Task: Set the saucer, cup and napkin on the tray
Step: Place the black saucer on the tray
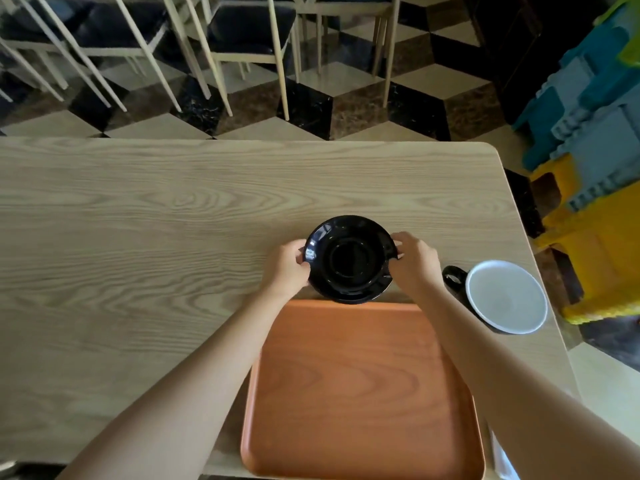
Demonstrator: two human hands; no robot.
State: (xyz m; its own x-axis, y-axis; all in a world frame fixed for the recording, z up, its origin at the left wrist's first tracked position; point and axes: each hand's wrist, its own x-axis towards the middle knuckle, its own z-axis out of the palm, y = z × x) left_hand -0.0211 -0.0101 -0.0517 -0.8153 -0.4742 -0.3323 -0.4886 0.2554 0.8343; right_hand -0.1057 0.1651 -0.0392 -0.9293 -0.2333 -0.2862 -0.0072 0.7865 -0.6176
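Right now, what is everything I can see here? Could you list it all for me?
saucer: one, black, held at the far edge of the tray
tray: one, orange-brown, near edge of the table, nothing on it
cup: one, black outside and white inside, on the table right of the tray
table: one, light wood
chairs: several, pale frames with dark seats, beyond the table
crates: a stack, blue and yellow, far right
napkin: none visible
left hand: grips the saucer's left rim
right hand: grips its right rim
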